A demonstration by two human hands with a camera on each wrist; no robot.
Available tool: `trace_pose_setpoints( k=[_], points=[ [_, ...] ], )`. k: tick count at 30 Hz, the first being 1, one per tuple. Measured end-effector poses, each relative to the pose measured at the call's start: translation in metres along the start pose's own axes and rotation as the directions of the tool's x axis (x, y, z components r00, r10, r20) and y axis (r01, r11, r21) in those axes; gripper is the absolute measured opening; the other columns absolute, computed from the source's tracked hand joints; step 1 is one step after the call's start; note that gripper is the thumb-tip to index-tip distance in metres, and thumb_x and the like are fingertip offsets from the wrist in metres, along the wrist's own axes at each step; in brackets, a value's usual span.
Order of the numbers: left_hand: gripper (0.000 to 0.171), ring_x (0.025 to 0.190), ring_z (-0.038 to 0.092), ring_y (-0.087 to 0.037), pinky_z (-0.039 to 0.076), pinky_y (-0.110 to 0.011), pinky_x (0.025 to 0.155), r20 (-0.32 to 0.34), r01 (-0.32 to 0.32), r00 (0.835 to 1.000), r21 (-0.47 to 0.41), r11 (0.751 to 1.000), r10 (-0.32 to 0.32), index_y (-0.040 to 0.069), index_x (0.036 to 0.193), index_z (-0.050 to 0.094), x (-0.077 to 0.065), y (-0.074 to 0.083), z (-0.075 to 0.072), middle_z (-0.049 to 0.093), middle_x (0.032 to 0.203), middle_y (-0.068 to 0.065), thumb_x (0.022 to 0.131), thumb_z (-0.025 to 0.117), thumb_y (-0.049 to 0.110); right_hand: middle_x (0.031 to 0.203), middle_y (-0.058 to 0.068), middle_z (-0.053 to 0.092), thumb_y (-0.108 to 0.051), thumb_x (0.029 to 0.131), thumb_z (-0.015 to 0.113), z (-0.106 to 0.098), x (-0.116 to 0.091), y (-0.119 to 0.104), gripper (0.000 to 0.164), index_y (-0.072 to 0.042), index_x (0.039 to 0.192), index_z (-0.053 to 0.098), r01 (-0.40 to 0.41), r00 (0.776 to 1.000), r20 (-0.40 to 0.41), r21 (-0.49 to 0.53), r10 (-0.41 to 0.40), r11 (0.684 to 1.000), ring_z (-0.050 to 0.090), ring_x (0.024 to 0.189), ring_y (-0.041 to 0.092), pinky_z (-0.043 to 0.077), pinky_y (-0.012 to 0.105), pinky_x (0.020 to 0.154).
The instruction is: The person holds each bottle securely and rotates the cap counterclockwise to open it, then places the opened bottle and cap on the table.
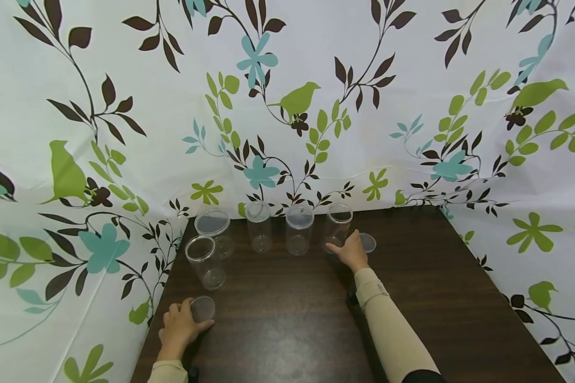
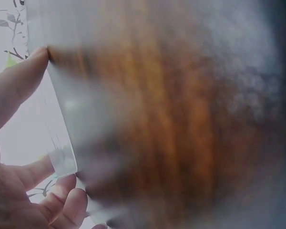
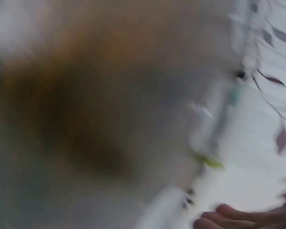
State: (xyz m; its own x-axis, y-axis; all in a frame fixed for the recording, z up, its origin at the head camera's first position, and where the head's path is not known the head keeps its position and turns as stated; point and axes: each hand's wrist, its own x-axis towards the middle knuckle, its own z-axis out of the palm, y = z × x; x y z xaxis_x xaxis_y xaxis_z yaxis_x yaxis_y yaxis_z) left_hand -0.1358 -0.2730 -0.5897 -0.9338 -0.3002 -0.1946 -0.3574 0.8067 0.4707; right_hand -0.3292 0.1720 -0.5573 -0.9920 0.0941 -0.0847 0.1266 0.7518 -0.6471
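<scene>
From my end I see a dark desk (image 1: 287,308) carrying five clear jars (image 1: 298,234), the right hand (image 1: 352,254) at the rightmost jar (image 1: 335,230), where I cannot tell whether its grip pinches, and the left hand (image 1: 178,327), its grip curled round a clear lid (image 1: 203,309) toward the left edge.

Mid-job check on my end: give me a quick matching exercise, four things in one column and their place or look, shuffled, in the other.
Things
1. Left hand
2. Right hand
3. Table
4. Cloth

Places and looks
A. Dark brown, under the jars
B. At the rightmost jar
C. White, with birds, flowers and leaves
D. Holding a clear lid near the table's left edge

Pairs: 1-D, 2-B, 3-A, 4-C
</scene>
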Motion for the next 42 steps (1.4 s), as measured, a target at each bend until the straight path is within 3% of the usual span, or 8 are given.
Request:
trace_pose_setpoints(
  k=[5, 9, 13, 17, 23, 30, 35, 42],
  points=[
    [0.098, 0.118, 0.037, -0.057, 0.04, -0.072, 0.081, 0.005, 0.008, 1.0, -0.012, 1.0, -0.008, -0.003, 0.142, 0.042, -0.002, 0.0, -0.001, 0.039, 0.128, -0.035, 0.071, 0.09, 0.046, 0.112, 0.032, 0.065, -0.052, 0.086, 0.078, -0.025, -0.023, -0.022, 0.082, 0.016, 0.125, 0.057, -0.011, 0.997, 0.073, -0.356, 0.04, 0.934, 0.066, 0.096, 0.047, 0.054, 0.059, 0.076],
    [0.098, 0.119, 0.036, -0.057, 0.039, -0.073, 0.082, 0.016, 0.015, 1.0, -0.015, 1.0, -0.014, -0.003, 0.142, 0.041, -0.003, -0.002, -0.003, 0.038, 0.129, -0.036, 0.072, 0.089, 0.046, 0.097, 0.021, 0.072, -0.053, 0.086, 0.077, -0.025, -0.034, -0.042, 0.059, 0.003, 0.104, 0.072, 0.129, 0.976, 0.214, -0.37, -0.051, 0.92, 0.069, 0.085, 0.037, 0.055, 0.054, 0.07],
    [0.101, 0.119, 0.034, -0.058, 0.039, -0.074, 0.083, 0.025, 0.013, 1.0, -0.016, 1.0, -0.013, -0.006, 0.143, 0.04, -0.003, -0.002, -0.007, 0.036, 0.13, -0.037, 0.072, 0.089, 0.048, 0.132, 0.029, 0.06, -0.049, 0.091, 0.073, -0.009, -0.032, -0.055, 0.078, 0.008, 0.139, 0.053, 0.254, 0.932, 0.316, -0.217, -0.178, 0.943, 0.061, 0.118, 0.044, 0.05, 0.056, 0.094],
    [0.105, 0.121, 0.032, -0.058, 0.038, -0.074, 0.083, 0.038, 0.008, 0.999, -0.023, 1.0, -0.007, -0.008, 0.144, 0.037, -0.002, -0.001, -0.007, 0.034, 0.132, -0.038, 0.073, 0.088, 0.049, 0.152, 0.036, 0.037, -0.045, 0.093, 0.072, 0.015, -0.026, -0.057, 0.099, 0.013, 0.155, 0.019, 0.246, 0.92, 0.337, -0.099, -0.2, 0.964, 0.043, 0.137, 0.047, 0.038, 0.056, 0.11],
    [0.105, 0.122, 0.031, -0.058, 0.038, -0.074, 0.084, 0.037, 0.026, 0.999, -0.043, 0.999, -0.024, -0.01, 0.144, 0.036, -0.004, -0.001, -0.004, 0.033, 0.133, -0.038, 0.073, 0.089, 0.045, 0.159, 0.037, 0.02, -0.034, 0.092, 0.076, 0.045, -0.02, -0.061, 0.107, 0.012, 0.156, 0.005, 0.165, 0.953, 0.237, 0.111, -0.188, 0.98, 0.03, 0.144, 0.049, 0.029, 0.056, 0.116],
    [0.105, 0.123, 0.03, -0.058, 0.036, -0.075, 0.085, 0.034, 0.039, 0.999, -0.046, 0.998, -0.038, -0.011, 0.144, 0.035, -0.008, 0.0, -0.002, 0.032, 0.133, -0.038, 0.073, 0.089, 0.044, 0.159, 0.033, 0.025, -0.024, 0.085, 0.085, 0.063, -0.007, -0.071, 0.112, -0.001, 0.16, 0.004, 0.178, 0.979, 0.026, 0.359, -0.201, 0.916, 0.03, 0.145, 0.046, 0.029, 0.057, 0.115],
    [0.105, 0.123, 0.03, -0.057, 0.037, -0.075, 0.085, 0.033, 0.042, 0.999, -0.048, 0.998, -0.04, -0.011, 0.144, 0.035, -0.009, 0.001, -0.003, 0.032, 0.133, -0.037, 0.073, 0.089, 0.043, 0.159, 0.029, 0.028, -0.024, 0.084, 0.085, 0.07, 0.001, -0.07, 0.109, -0.002, 0.159, 0.01, 0.211, 0.975, -0.025, 0.407, -0.221, 0.888, 0.03, 0.146, 0.044, 0.028, 0.057, 0.116],
    [0.106, 0.123, 0.031, -0.057, 0.038, -0.074, 0.085, 0.041, 0.044, 0.998, -0.047, 0.998, -0.042, -0.012, 0.144, 0.035, -0.011, 0.0, -0.004, 0.032, 0.134, -0.037, 0.073, 0.089, 0.045, 0.149, 0.027, 0.043, -0.022, 0.085, 0.084, 0.078, 0.006, -0.065, 0.091, 0.0, 0.152, 0.026, 0.251, 0.968, -0.091, 0.382, -0.235, 0.889, 0.041, 0.139, 0.043, 0.035, 0.054, 0.113]
  ],
)
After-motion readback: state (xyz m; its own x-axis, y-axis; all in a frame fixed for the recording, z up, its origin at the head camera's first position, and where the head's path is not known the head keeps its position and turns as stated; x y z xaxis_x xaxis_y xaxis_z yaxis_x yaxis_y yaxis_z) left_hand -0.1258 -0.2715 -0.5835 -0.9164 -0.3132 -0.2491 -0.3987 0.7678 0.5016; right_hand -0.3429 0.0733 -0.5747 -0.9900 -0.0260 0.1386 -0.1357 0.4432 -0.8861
